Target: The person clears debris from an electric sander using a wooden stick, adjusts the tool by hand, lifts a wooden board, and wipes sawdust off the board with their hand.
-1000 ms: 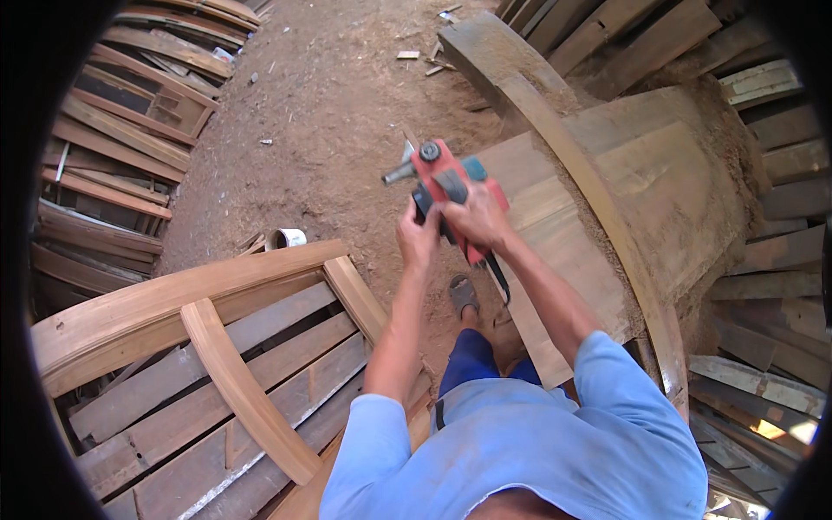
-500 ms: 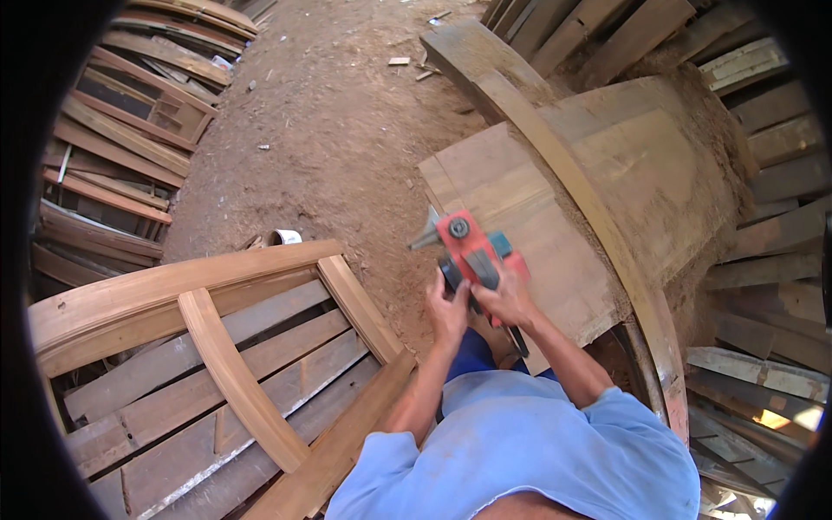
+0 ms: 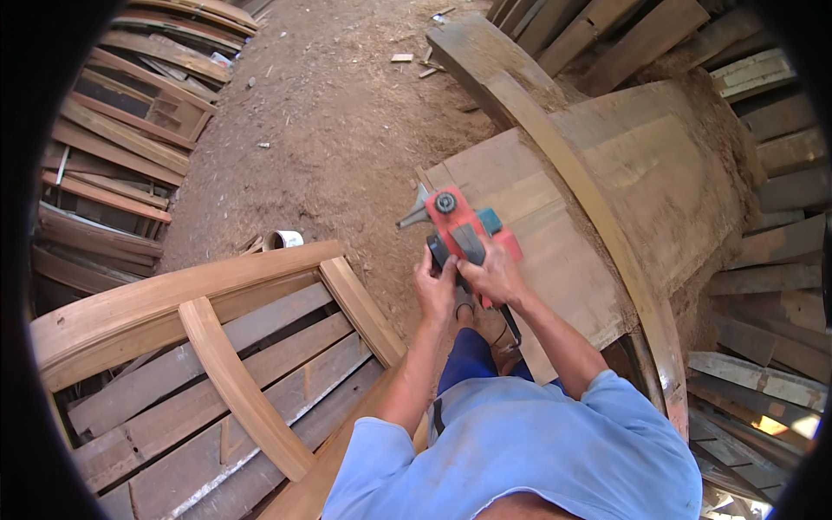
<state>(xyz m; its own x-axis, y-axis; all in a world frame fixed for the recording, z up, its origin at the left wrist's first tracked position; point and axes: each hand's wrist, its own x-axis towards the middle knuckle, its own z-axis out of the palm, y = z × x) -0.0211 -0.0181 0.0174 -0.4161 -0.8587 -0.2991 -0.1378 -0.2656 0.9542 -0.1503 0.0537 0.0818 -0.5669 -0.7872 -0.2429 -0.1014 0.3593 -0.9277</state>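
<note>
In front of my body I hold a red electric hand planer (image 3: 454,218), raised in the air. A dark round knob sits on its far end, and a grey chute sticks out to the left. My right hand (image 3: 496,276) is wrapped round its dark grey handle. My left hand (image 3: 435,293) grips the black part on the planer's left side, thumb near the right hand. A black cord hangs from the planer's near end. Beneath and to the right is a wide wooden board (image 3: 568,251); a gap between it and the planer cannot be judged exactly.
A curved wooden beam (image 3: 598,204) crosses the board. At the left lies a wooden frame (image 3: 251,381) with a curved top rail. A white cup-like container (image 3: 286,239) stands behind it. Stacked timber (image 3: 130,139) lines the far left, and planks (image 3: 780,182) the right.
The planer and both hands have shifted a little away from my body and to the left. Both hands keep their grip. The view has moved slightly.
</note>
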